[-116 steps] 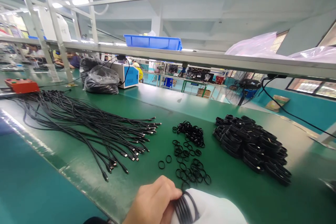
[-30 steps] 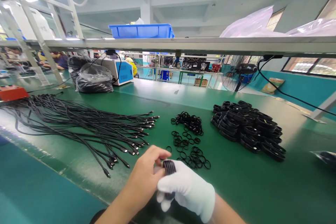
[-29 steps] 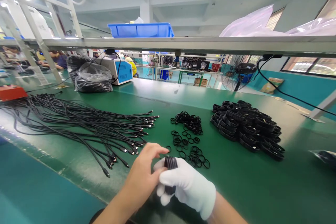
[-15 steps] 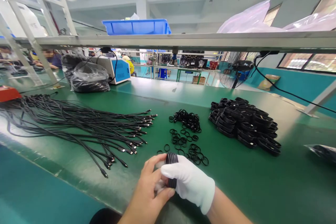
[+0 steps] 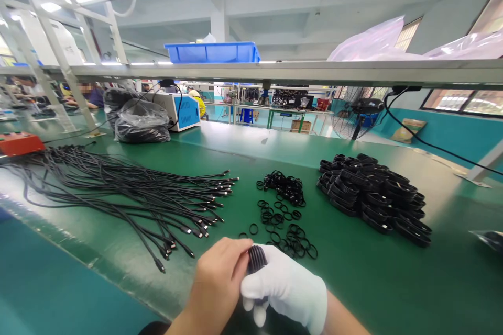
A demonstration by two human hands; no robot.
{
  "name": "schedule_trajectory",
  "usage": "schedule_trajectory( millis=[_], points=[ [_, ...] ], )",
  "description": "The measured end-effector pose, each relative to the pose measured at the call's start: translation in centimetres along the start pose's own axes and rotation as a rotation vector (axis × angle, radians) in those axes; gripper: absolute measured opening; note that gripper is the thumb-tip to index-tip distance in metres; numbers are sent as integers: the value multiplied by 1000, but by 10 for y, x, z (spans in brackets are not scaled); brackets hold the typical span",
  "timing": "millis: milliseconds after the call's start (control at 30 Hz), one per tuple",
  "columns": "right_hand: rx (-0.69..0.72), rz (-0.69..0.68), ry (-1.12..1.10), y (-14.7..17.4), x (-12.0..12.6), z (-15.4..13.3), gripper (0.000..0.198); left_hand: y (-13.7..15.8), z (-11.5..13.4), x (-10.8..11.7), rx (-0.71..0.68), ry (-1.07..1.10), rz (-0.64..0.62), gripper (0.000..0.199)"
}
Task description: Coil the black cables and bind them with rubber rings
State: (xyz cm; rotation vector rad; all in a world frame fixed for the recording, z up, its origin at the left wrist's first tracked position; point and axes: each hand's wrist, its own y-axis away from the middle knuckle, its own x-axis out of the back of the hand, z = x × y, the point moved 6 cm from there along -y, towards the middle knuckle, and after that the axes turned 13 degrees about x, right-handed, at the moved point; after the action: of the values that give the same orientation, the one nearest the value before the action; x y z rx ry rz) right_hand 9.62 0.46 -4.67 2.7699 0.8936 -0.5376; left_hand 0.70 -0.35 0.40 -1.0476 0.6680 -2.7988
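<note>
A black cable wound into a tight coil is held between my two hands, low in the middle of the view. My right hand, in a white glove, grips the coil with its thumb across the near side. Bare, my left hand is closed against the coil's left side, its fingertips partly hidden. Just beyond them lie loose black rings and a denser heap of small black rings. Left of the hands, many straight black cables are spread with their plugs toward the middle. Coiled black cables are piled to the right.
The green table spans the view. A blue and white machine and a plastic bag stand at back left, an orange-red box at far left. Overhead, a shelf carries a blue bin. Other people sit far left.
My left hand has turned so its back faces up, its fingers over the coil's top left. The coil sits slightly lower and tilted, with gloved fingertips showing beneath. The camera view has shifted slightly.
</note>
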Motion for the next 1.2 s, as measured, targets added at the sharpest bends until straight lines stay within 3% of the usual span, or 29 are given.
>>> schedule_trajectory(
  millis=[100, 167, 467, 600, 700, 767, 833, 1033, 1200],
  points=[
    [-36, 6, 95, 2, -1, -4, 14, -8, -3, -3, 178, 54, -157, 20],
    [-44, 2, 118, 3, -2, -6, 15, -11, -3, -3, 225, 64, -189, 19],
    [-50, 29, 128, 2, -5, -5, 12, -7, -5, -8, 117, -15, -129, 22],
    [-62, 72, 85, 2, 2, -6, 12, -21, -4, -5, 130, 34, -254, 21],
    [58, 262, -63, 4, 26, -20, 24, -42, -15, 2, 204, 44, -335, 16],
    [180, 427, -177, 8, 47, -30, 34, -56, -29, 4, 269, -27, -310, 14],
    [234, 508, -241, 12, 61, -35, 39, -62, -40, -2, 300, -101, -305, 13],
    [169, 464, -226, 14, 63, -33, 47, -48, -47, -40, 329, -150, -371, 11],
    [187, 449, -237, 12, 57, -36, 48, -36, -40, -37, 410, 65, -453, 14]
  ],
)
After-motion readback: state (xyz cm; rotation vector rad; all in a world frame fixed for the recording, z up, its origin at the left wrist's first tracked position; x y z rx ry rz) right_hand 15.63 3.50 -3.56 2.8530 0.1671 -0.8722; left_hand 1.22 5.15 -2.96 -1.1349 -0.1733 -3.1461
